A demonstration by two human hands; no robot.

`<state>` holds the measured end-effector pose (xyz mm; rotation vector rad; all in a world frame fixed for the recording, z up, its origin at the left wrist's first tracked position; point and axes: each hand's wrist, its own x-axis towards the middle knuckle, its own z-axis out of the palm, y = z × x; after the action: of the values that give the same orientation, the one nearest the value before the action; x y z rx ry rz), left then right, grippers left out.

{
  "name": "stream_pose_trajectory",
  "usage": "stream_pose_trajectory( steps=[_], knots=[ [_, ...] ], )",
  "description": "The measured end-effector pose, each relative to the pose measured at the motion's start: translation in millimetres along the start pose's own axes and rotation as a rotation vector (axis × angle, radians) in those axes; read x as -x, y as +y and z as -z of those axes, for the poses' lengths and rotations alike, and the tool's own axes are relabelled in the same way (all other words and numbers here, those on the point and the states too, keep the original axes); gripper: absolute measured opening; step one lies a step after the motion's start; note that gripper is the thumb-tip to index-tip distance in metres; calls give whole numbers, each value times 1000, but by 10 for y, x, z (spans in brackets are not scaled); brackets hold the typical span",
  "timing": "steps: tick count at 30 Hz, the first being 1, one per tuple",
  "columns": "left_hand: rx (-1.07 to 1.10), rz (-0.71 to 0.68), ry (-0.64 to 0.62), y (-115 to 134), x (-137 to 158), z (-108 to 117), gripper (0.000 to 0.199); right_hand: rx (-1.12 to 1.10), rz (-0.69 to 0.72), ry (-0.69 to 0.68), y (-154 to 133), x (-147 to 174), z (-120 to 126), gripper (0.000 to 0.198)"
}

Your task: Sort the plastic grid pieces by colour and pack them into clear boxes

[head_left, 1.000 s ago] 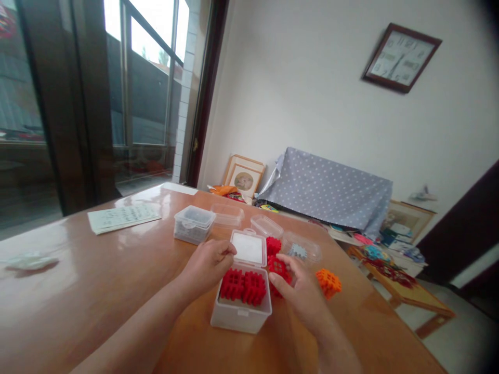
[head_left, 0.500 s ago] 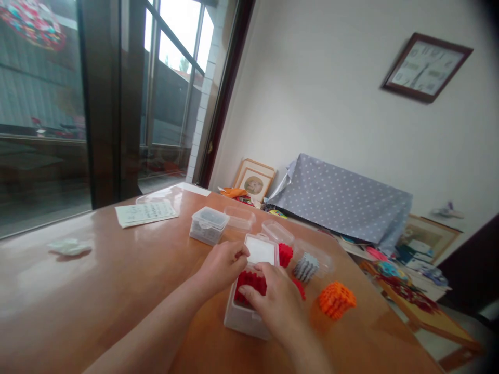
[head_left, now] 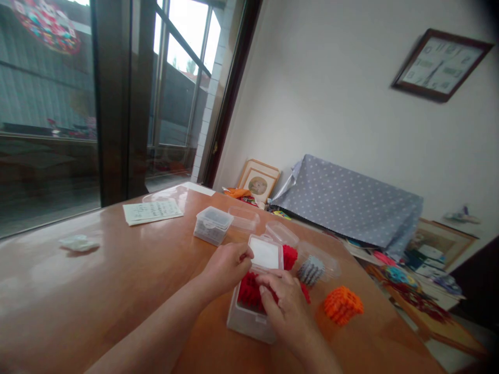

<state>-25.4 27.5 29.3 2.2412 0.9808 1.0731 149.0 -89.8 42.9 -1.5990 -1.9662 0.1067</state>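
A translucent plastic box (head_left: 249, 327) stands near me with its hinged lid (head_left: 266, 253) raised. Red toothed plastic pieces (head_left: 248, 292), packed together, lie inside it. My left hand (head_left: 228, 266) is closed, its fingertips pinched at the lid's left edge; what they hold, if anything, is hidden. Over the box, my right hand (head_left: 286, 306) has its bent fingers and thumb on the red pieces, partly covering them. More red pieces (head_left: 289, 256) show behind the lid and just right of my right hand. Farther right are a grey stack (head_left: 311, 270) and an orange stack (head_left: 343, 305) of similar pieces.
A closed translucent box (head_left: 213, 225) stands behind my left hand, with clear empty containers (head_left: 244, 218) beyond. Written papers (head_left: 153, 211) and a crumpled white wrapper (head_left: 79, 242) lie on the brown table (head_left: 148, 270). A dotted grey cloth (head_left: 351, 200) drapes over something beyond the table.
My right thumb has drawn up closer to its fingers over the red pieces. My left hand stays by the lid. The whole view has shifted slightly.
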Motion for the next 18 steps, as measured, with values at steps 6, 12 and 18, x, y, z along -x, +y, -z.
stream_pose_trajectory(
  steps=[6,12,18],
  knots=[
    [5,9,-11,28,4,22,16,-134,-162,186,319,37,126,26],
    [-2,9,-9,26,-1,11,17,-229,-409,319,865,129,314,34],
    [44,28,-24,-11,-19,-16,16,-213,-482,290,1208,232,327,36]
  ],
)
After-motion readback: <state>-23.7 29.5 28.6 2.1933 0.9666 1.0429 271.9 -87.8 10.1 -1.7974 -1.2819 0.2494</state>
